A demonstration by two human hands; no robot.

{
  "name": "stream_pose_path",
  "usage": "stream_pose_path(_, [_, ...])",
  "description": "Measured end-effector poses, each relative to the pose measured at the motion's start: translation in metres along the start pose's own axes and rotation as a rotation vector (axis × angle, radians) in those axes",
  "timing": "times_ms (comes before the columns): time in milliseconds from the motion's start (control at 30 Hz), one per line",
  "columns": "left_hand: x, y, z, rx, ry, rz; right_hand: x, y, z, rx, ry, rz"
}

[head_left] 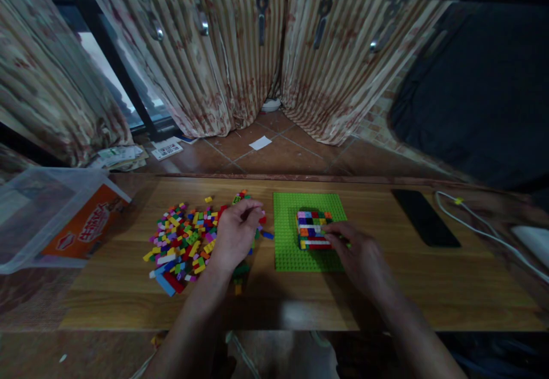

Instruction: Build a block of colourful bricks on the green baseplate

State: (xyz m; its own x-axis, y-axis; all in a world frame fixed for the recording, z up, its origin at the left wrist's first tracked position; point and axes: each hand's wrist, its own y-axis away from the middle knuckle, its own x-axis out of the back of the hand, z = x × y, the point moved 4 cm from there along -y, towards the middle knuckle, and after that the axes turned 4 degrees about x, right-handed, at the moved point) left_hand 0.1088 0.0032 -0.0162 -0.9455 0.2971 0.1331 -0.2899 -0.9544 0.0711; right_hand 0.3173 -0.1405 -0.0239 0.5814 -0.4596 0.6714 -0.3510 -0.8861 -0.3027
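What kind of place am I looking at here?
Probably a room in a home: striped curtains hang down to a tiled floor, and a low wooden table holds a pile of toy bricks, a green baseplate and a phone.

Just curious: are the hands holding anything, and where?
Left hand is curled over the brick pile; any hold cannot be told. Right hand only touches the block at its right edge.

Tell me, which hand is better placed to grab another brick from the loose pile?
Probably the left hand: it hovers over the loose bricks, while the right hand rests on the brick stack.
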Motion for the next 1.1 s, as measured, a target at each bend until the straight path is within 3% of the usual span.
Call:
stream_pose_path(167, [0.0018, -0.0004, -0.0001, -0.011, 0.012, 0.007, -0.0047, -0.0003, -0.0010, 0.077, 0.050, 0.011])
stream_pose_path(1100, [0.0055, -0.0041, -0.0067, -0.030, -0.044, -0.024, -0.0039, -0.0031, 0.0052, -0.028, 0.022, 0.041])
